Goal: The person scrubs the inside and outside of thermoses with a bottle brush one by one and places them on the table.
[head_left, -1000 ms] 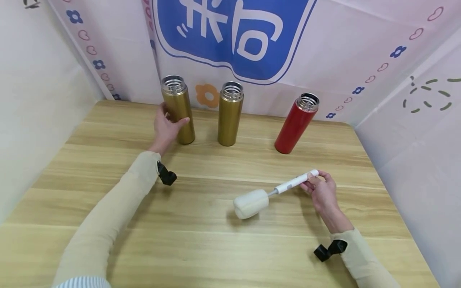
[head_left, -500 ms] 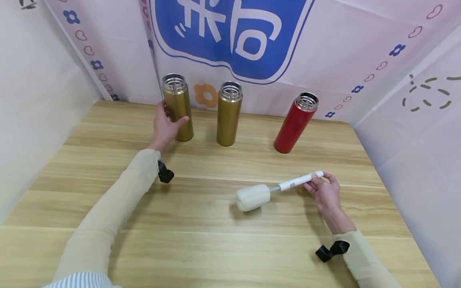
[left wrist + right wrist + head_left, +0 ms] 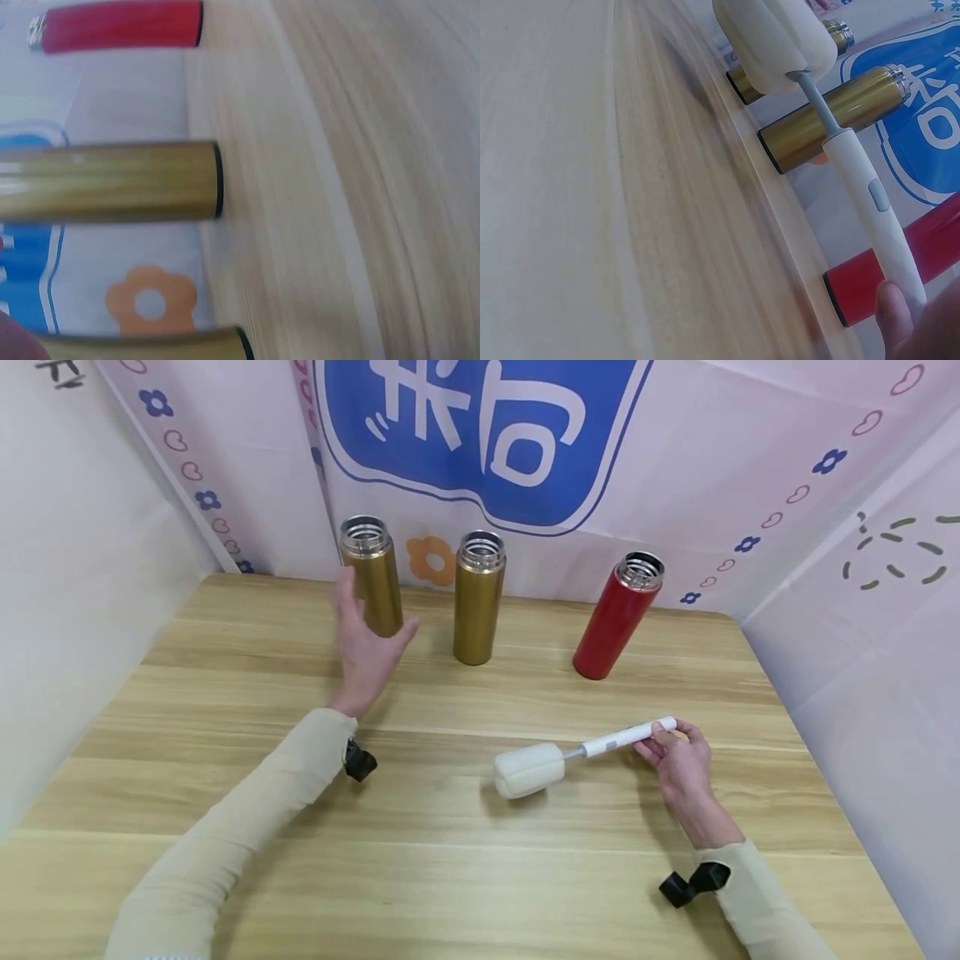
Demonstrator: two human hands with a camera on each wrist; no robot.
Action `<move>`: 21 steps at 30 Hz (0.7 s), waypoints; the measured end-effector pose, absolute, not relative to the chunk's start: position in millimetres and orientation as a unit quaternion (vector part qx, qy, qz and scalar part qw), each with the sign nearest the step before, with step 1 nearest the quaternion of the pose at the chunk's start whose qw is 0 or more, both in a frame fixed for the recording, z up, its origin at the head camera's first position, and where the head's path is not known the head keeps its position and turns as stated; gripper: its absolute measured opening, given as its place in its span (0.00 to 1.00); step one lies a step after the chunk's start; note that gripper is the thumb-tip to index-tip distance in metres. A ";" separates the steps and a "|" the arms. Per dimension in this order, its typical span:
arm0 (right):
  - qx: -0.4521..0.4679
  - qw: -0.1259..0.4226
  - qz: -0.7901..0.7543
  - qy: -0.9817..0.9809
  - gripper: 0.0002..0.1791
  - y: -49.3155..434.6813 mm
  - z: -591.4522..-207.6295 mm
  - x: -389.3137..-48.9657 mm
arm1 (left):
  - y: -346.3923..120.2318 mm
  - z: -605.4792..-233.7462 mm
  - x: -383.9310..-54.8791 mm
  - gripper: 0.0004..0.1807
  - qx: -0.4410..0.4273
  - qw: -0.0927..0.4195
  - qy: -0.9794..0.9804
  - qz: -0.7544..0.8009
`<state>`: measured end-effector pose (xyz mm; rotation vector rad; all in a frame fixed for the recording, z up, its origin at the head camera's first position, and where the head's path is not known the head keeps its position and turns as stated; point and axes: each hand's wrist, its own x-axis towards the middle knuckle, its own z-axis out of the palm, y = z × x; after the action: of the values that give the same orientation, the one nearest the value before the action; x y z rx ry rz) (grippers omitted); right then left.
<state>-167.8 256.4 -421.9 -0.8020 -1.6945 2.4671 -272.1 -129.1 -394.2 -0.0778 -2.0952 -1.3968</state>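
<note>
My right hand (image 3: pixel 681 768) pinches the end of a white bottle brush handle (image 3: pixel 618 739); its thick cream sponge head (image 3: pixel 529 770) points left, close over the table. In the right wrist view the thumb (image 3: pixel 893 315) presses along the handle. My left hand (image 3: pixel 367 652) is spread, thumb and fingers wide apart, just in front of the left gold thermos bottle (image 3: pixel 378 589). That bottle stands upright without a lid, its lower part partly behind the hand. A second gold thermos bottle (image 3: pixel 478 610) and a red thermos bottle (image 3: pixel 617 618) stand to its right, both lidless.
The wooden table (image 3: pixel 420 877) meets a printed cloth backdrop (image 3: pixel 705 468) right behind the bottles. White cloth walls (image 3: pixel 67 568) close off the left and right sides. Black camera mounts (image 3: pixel 360 762) sit on both wrists.
My left hand has let go of the left gold thermos bottle and drawn back toward me, fingers spreading. The bottle brush has shifted slightly right, its sponge head a little farther from me.
</note>
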 end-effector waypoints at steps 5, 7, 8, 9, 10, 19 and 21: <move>-0.264 0.025 0.799 -0.541 0.08 257.8 -422.3 -166.7 | -107.3 -399.2 -271.7 0.50 -0.088 0.316 -0.786 -0.524; -0.263 0.026 0.800 -0.539 0.08 258.5 -422.7 -166.1 | -102.0 -399.5 -271.8 0.48 -0.083 0.320 -0.781 -0.529; -0.263 0.027 0.802 -0.535 0.09 259.0 -422.8 -165.9 | -100.0 -399.6 -272.1 0.47 -0.080 0.319 -0.777 -0.537; -0.260 0.029 0.802 -0.537 0.09 259.5 -422.9 -165.5 | -97.9 -399.2 -272.4 0.46 -0.075 0.315 -0.774 -0.544; -0.259 0.033 0.803 -0.536 0.09 259.8 -422.7 -165.2 | -95.8 -398.9 -272.7 0.46 -0.071 0.308 -0.774 -0.549; -0.263 0.048 0.809 -0.524 0.09 264.2 -421.5 -164.6 | -67.3 -405.5 -288.6 0.52 -0.051 0.170 -0.834 -0.522; -0.262 0.049 0.808 -0.526 0.09 265.9 -421.1 -164.1 | -59.5 -407.0 -294.6 0.53 -0.049 0.153 -0.834 -0.527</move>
<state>-164.1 265.9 -421.1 -0.7980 -1.6013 2.4612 -294.6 -59.5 -407.0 -0.1401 -2.3926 -1.5123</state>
